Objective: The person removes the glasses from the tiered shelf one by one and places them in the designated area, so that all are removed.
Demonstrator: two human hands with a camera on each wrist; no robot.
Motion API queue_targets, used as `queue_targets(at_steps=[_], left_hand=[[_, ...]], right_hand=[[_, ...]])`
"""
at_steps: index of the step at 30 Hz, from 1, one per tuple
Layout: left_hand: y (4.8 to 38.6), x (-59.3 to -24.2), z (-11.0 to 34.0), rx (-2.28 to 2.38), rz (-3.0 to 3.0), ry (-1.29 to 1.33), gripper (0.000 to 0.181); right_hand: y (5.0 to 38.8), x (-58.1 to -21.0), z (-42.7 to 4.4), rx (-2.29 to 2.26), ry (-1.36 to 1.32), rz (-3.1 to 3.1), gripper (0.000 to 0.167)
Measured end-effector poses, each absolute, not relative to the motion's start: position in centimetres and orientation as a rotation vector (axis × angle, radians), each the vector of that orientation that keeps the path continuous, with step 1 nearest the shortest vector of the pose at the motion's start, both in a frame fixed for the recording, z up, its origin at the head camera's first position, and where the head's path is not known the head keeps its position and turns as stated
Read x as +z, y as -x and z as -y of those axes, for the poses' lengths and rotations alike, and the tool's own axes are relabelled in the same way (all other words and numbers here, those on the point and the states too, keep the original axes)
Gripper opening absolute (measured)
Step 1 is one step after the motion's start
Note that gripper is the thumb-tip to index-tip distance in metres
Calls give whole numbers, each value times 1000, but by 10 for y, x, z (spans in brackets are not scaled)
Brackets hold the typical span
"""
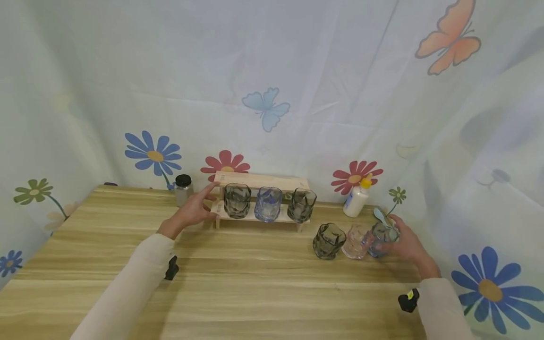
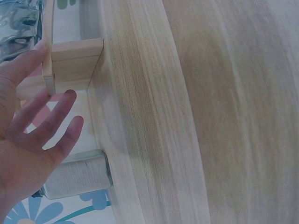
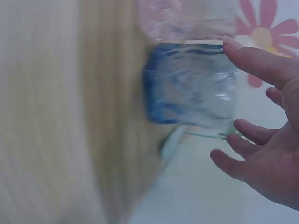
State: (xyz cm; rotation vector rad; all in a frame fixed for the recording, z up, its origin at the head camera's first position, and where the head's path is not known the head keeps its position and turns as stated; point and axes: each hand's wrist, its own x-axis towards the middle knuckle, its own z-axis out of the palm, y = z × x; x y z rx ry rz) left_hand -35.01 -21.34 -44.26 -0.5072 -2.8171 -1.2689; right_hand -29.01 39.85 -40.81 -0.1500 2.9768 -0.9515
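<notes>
A two-tier wooden rack carries two grey glasses and a bluish glass on its lower shelf. At the rack's left end, my left hand touches the wood with thumb and index finger, other fingers spread. My right hand is around a blue glass at the right. Its thumb touches the rim and its other fingers stand apart from the glass. A pink glass and a grey glass stand left of it. A pale blue spoon-like thing shows behind the blue glass.
A black-lidded jar stands beside my left hand. Behind the loose glasses is a white bottle with a yellow cap. A patterned curtain hangs along the back and sides of the wooden table.
</notes>
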Motion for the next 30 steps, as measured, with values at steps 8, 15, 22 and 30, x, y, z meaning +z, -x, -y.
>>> queue_targets(at_steps=[8, 15, 22, 30], left_hand=[[350, -441, 215, -1250, 2816, 498, 101], [351, -443, 215, -1257, 2807, 500, 100], [352, -444, 214, -1255, 2817, 498, 101], [351, -443, 214, -1254, 2805, 520, 100]], right_hand=[[298, -379, -372, -955, 404, -3068, 84], [304, -368, -332, -1056, 459, -3047, 81], [311, -368, -300, -1063, 482, -3012, 83], [324, -380, -267, -1144, 567, -2959, 85]])
